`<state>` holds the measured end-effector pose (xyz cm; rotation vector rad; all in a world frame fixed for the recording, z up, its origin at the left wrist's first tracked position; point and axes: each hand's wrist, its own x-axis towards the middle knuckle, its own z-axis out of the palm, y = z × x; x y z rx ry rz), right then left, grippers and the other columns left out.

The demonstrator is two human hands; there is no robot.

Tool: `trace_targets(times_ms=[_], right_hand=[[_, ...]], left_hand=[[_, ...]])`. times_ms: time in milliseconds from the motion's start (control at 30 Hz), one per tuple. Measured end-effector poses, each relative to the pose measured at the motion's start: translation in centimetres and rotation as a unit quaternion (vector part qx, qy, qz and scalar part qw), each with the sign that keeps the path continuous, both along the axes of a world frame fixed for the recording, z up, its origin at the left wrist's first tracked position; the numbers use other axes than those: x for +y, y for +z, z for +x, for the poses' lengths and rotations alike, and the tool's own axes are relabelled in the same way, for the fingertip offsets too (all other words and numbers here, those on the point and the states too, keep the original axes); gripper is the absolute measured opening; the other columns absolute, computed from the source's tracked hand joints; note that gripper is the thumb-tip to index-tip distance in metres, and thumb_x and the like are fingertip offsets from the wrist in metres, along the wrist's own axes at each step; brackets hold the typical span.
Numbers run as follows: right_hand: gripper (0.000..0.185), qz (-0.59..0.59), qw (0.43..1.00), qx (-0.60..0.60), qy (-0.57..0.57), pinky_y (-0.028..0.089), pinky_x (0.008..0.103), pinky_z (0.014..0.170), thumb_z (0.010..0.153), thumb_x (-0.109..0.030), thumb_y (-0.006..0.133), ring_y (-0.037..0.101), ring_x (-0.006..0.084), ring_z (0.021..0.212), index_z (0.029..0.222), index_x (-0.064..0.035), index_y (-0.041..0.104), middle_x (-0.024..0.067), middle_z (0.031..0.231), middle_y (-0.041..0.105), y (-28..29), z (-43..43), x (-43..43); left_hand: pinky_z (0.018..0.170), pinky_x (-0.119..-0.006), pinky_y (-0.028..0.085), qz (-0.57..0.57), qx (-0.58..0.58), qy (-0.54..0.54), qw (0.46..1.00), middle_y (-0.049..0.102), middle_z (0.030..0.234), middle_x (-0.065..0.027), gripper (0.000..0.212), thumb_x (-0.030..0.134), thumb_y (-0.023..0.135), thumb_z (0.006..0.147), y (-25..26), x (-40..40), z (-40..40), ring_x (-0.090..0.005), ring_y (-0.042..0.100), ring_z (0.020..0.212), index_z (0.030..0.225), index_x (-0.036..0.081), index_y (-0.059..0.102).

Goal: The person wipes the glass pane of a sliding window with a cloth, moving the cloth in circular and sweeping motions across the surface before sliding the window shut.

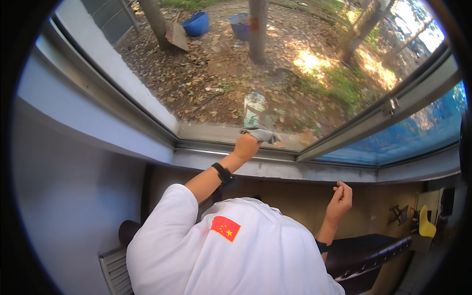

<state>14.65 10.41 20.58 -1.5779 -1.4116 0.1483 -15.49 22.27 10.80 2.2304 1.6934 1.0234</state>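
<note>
My left hand [247, 146] is closed around a bunched grey cloth [259, 133] at the bottom of a window pane [217, 92], just above the lower metal frame. A black band with a dark device [222, 172] circles my left wrist. The palm side and part of the cloth are hidden by the hand. My right hand [341, 201] is raised below the sill [332, 171] on the right, its fingers loosely curled with a gap and nothing visible in them. It appears apart from the sill.
A vertical frame bar [372, 114] with a latch [391, 106] divides the window. Right of it, a pane [354, 151] looks blue. Behind my right arm is a dark padded seat [368, 254]; farther off stands a yellow chair [427, 223]. Outside are tree trunks [258, 33] and blue tubs [196, 25].
</note>
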Motion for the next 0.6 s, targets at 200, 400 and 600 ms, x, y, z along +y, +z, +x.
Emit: trace_targets(times_ms=[200,400,600], right_hand=[[0.015,-0.007,0.997,0.017,0.069,0.046,0.0243,0.059,0.086,0.001,0.046,0.058,0.0154,0.066,0.091,0.0024,0.06,0.0092,0.084,0.059,0.2,-4.6,2.8],[0.015,-0.007,0.994,0.018,0.105,0.046,0.0245,0.059,0.086,0.0,0.046,0.058,0.0149,0.067,0.091,0.0023,0.06,0.0088,0.084,0.059,0.5,-8.0,4.2],[0.015,-0.022,0.996,0.014,0.089,0.046,0.0237,0.06,0.086,0.0,0.047,0.058,0.0144,0.067,0.091,0.0014,0.061,0.008,0.084,0.059,0.9,-8.5,3.8]], left_hand=[[0.063,-0.043,0.047,-0.013,0.015,0.221,0.975,0.06,0.074,-0.0174,0.019,0.023,0.064,0.072,-3.8,-3.4,-13.9,-0.0353,0.058,0.072,0.079,0.006,0.064],[0.066,-0.048,0.045,-0.055,-0.079,0.415,0.905,0.059,0.079,-0.0259,0.027,0.023,0.059,0.077,-4.2,-4.7,-24.4,-0.0428,0.056,0.075,0.081,-0.003,0.061],[0.075,-0.046,0.044,0.038,-0.096,0.456,0.884,0.059,0.09,-0.0239,0.026,0.018,0.058,0.078,-6.5,-3.6,-24.7,-0.041,0.055,0.087,0.095,-0.002,0.056]])
